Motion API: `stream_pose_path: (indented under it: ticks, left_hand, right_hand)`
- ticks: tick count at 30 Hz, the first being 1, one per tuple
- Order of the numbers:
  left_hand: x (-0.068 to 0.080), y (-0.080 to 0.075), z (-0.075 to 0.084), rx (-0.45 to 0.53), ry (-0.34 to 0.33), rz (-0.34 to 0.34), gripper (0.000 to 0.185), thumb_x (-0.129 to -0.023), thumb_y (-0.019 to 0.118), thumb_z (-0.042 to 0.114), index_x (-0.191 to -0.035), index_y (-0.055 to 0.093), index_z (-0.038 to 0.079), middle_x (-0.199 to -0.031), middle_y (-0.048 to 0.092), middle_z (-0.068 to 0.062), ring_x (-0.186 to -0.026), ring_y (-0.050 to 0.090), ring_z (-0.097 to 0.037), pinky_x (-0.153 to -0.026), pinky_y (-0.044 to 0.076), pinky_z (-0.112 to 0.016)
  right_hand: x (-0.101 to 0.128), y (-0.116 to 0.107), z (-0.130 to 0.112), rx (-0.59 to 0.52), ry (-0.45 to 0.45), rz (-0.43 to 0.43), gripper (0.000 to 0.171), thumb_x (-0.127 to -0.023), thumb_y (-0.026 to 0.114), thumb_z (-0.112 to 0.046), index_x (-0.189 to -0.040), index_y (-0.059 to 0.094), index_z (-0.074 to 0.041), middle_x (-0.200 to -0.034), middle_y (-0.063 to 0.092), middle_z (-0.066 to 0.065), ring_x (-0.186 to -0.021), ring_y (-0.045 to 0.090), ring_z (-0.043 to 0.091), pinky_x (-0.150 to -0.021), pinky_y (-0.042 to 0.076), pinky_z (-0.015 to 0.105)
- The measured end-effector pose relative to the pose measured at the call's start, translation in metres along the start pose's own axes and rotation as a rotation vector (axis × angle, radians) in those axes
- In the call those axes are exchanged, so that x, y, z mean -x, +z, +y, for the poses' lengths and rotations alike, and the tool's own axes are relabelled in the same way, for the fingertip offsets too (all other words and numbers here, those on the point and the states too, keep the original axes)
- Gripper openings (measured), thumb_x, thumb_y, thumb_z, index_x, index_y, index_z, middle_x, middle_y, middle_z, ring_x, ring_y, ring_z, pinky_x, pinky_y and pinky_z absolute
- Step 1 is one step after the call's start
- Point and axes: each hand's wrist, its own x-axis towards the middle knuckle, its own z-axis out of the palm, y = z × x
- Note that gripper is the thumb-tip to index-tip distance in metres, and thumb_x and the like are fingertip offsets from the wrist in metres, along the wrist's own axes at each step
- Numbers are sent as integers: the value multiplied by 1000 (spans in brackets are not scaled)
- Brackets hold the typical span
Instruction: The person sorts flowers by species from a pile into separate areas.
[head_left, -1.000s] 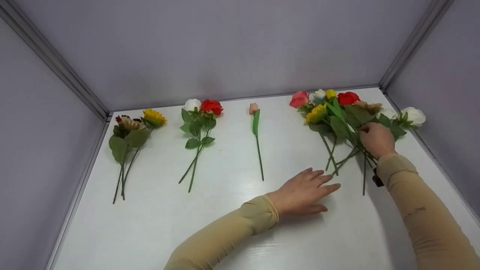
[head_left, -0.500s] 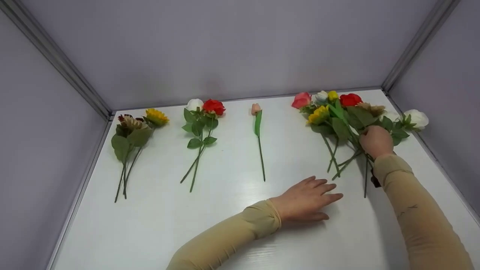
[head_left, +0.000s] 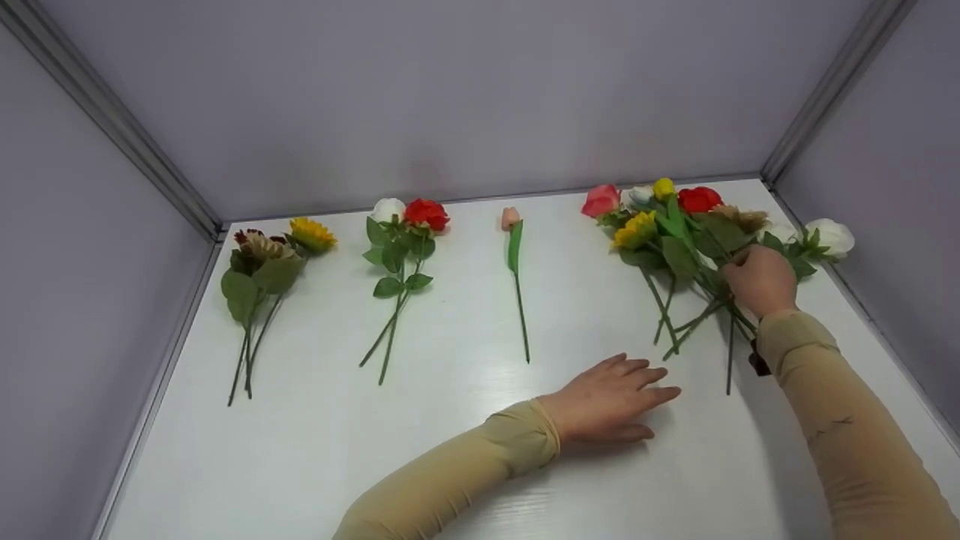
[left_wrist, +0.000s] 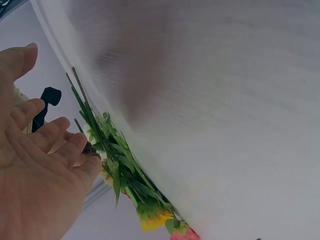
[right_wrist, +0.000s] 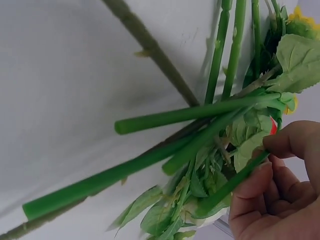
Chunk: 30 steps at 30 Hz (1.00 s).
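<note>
My right hand point(head_left: 761, 281) is in the heap of artificial flowers on the right of the table. Seen from the right wrist, its thumb and forefinger pinch a smooth green flower stem point(right_wrist: 232, 185); which bloom it bears is hidden among leaves. The heap has a pink rose point(head_left: 601, 201), a sunflower point(head_left: 636, 230), a yellow tulip bud point(head_left: 663, 187), a red rose point(head_left: 699, 199) and a white rose point(head_left: 831, 238). Just left of the stem ends, my left hand point(head_left: 607, 401) hovers low over the table, fingers spread, holding nothing.
Left of the heap lie a single peach tulip point(head_left: 511, 219), a crossed pair of one white rose point(head_left: 388, 210) and one red rose point(head_left: 426, 214), and a bunch with a sunflower point(head_left: 312, 235) and brownish blooms point(head_left: 262, 245). Grey panels point(head_left: 480, 97) wall the white table point(head_left: 300, 465).
My right hand has shifted slightly right within the heap. The yellow tulip bud sits a little higher and leftward against the pale bud beside it. The left hand has come slightly nearer the body.
</note>
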Motion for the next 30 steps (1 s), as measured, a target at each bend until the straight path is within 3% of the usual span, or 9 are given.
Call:
stream_pose_path:
  ticks: [6,13,17,21,26,30]
  left_hand:
    - [1,2,-1,3,1,-1,67,-103,54,55,-161,34,28,-163,36,0,-149,31,-20,-121,25,-38]
    - [2,2,-1,19,-8,-1,67,-103,55,54,-161,34,28,-163,36,0,-150,31,-20,-122,25,-37]
    - [2,3,-1,25,-11,-5,67,-103,55,54,-161,34,28,-163,36,0,-150,29,-20,-122,24,-37]
    - [2,5,-3,53,-18,-6,66,-103,54,53,-161,34,27,-163,35,0,-150,29,-20,-122,22,-37]
    - [4,6,-15,153,-75,22,62,-104,55,48,-159,39,24,-161,39,0,-149,33,-17,-122,22,-32]
    - [11,3,-36,345,-194,85,53,-106,56,40,-155,48,20,-156,46,0,-144,40,-14,-119,27,-27]
  right_hand:
    - [3,-6,6,-2,23,50,24,-92,55,-9,-70,56,-3,-58,52,6,-54,45,23,-49,36,37]
    - [6,-15,11,-20,30,105,19,-93,54,-11,-89,63,5,-76,63,18,-63,51,27,-57,40,39]
    - [6,-19,15,-25,52,120,19,-94,51,-12,-92,61,5,-83,62,22,-69,54,33,-58,40,43]
    - [7,-20,18,-25,50,150,28,-95,49,-12,-103,62,12,-96,62,31,-80,58,43,-68,46,54]
    - [12,-14,13,-98,44,153,35,-99,47,-12,-115,62,15,-107,62,35,-91,59,46,-79,47,58]
    - [19,-6,-4,-202,65,89,40,-105,47,-22,-125,63,9,-116,63,28,-94,59,35,-77,48,44]
